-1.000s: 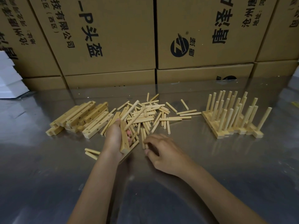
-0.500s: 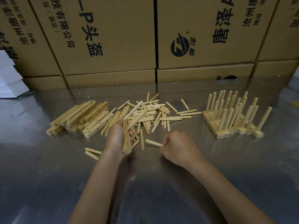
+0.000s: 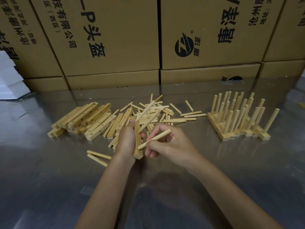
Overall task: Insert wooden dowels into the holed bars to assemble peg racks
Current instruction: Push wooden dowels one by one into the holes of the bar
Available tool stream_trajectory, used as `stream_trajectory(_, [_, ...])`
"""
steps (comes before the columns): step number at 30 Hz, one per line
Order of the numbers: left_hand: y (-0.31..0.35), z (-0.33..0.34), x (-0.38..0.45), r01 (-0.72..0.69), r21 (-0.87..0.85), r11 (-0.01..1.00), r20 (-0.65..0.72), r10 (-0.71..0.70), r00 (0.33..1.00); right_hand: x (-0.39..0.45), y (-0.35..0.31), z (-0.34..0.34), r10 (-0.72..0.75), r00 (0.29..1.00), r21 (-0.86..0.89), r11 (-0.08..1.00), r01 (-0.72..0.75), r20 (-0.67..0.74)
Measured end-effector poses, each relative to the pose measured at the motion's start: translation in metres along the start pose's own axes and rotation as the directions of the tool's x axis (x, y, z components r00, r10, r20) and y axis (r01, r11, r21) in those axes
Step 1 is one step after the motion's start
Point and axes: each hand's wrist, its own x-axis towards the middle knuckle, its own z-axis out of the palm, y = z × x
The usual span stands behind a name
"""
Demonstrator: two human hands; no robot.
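My left hand (image 3: 126, 141) grips a holed wooden bar (image 3: 138, 144) upright; two dowels (image 3: 145, 111) stick out of its upper part, slanting up and right. My right hand (image 3: 166, 144) pinches a loose dowel (image 3: 154, 139), whose lower end sits close to the bar's side. Behind the hands lies a heap of loose dowels (image 3: 165, 113). A stack of empty holed bars (image 3: 85, 119) lies to the left. Several finished peg racks (image 3: 239, 119) stand together at the right.
Two stray dowels (image 3: 99, 155) lie on the shiny metal table (image 3: 49, 179) left of my left wrist. Printed cardboard boxes (image 3: 115, 38) wall off the back. White foam pieces (image 3: 8, 76) sit at the far left edge.
My right hand picked a dowel off the table, lifted it and brought it left toward the bar. My left hand tilted the bar slightly and stayed in place.
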Motion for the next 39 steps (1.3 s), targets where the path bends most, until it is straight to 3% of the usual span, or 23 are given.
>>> stream_trajectory(12, [-0.003, 0.001, 0.003, -0.028, -0.01, 1.0, -0.06, 0.027, 0.998, 0.0, 0.001, -0.007, -0.033, 0.996, -0.021, 0.999, 0.035, 0.088])
stream_trajectory(19, [-0.002, -0.002, 0.007, -0.05, -0.026, 0.998, -0.116, 0.046, 0.992, 0.003, 0.013, 0.004, -0.038, 0.999, -0.009, 0.999, 0.038, -0.015])
stream_trajectory(32, [-0.002, -0.005, 0.006, -0.039, -0.078, 0.996, -0.104, 0.03, 0.994, 0.006, 0.02, 0.007, -0.029, 0.998, 0.002, 1.0, 0.029, -0.062])
stream_trajectory(35, [0.001, -0.009, 0.008, -0.034, -0.193, 0.981, -0.038, 0.027, 0.999, 0.008, 0.021, -0.003, 0.043, 0.998, -0.122, 0.991, -0.048, -0.042])
stream_trajectory(39, [0.001, -0.013, 0.011, -0.047, -0.217, 0.975, -0.071, 0.032, 0.997, 0.01, 0.022, -0.018, 0.057, 0.994, -0.289, 0.954, -0.081, -0.092])
